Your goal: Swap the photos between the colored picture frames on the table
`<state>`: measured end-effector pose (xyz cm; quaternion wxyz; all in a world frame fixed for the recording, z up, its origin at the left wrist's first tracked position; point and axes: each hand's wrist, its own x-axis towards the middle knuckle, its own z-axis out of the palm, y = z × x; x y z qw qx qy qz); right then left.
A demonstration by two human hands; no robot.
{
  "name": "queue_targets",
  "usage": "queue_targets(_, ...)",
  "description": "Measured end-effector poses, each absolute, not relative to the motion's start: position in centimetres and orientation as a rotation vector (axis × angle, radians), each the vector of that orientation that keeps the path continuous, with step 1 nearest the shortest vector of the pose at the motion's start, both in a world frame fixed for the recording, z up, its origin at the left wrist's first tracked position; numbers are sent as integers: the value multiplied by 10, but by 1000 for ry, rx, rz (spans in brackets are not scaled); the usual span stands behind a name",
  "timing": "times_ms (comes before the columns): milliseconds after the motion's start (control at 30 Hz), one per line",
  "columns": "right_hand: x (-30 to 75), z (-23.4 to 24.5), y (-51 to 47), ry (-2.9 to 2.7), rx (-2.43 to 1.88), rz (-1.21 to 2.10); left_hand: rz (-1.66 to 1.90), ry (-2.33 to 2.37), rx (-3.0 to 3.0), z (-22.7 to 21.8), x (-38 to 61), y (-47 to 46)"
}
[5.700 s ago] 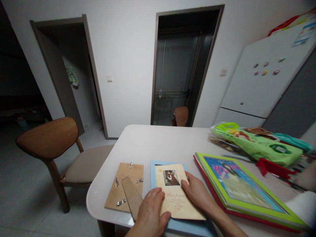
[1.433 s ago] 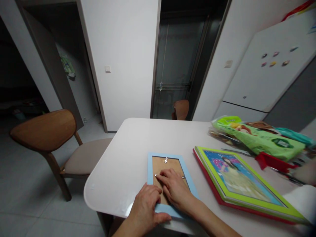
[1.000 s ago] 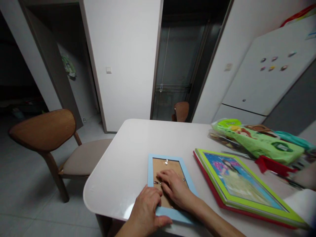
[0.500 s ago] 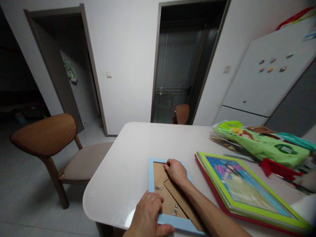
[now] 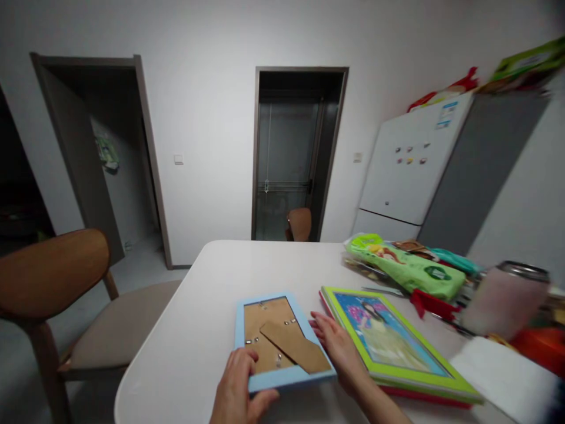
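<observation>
A light-blue picture frame lies face down on the white table, its brown backing board showing with the stand flap swung out. My left hand grips the frame's near-left corner, thumb under the edge. My right hand rests beside the frame's right edge, fingers stretched out flat and touching it.
A stack of green- and red-framed pictures lies right of my hands. Behind it are green plastic packets, a red item and a blurred metal cup. A wooden chair stands left. A white fridge stands far right.
The loose picture and backing board went into the blue frame. My right hand left the clip at the frame's top and now rests flat at its right edge. The view has risen and pulled back.
</observation>
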<state>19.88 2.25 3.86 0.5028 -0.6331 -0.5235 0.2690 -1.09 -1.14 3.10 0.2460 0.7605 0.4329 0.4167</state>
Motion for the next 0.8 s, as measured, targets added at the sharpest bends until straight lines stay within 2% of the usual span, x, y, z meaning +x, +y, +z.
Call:
queue_targets(33,191,35,10,-1234,-1483,750,1215,1163,1954,35,-6,-13)
queue_targets(133,157,33,-16,-790,-1114,1369,1367,964,1577,42,24,-21)
queue_targets(200,145,44,-22,-573,-890,1431,1400,770,1362,49,49,-28)
queue_targets(300,173,74,-24,-507,-892,1229,1415,580,1125,75,77,-35)
queue_targets(467,298,105,-16,-815,-1461,824,1183,439,1074,111,106,-23)
queue_targets(567,359,101,-6,-1079,-1749,645,1045,528,1204,93,135,-11)
queue_targets(800,418,68,2,-1155,-1890,475,1000,878,1534,39,180,-6)
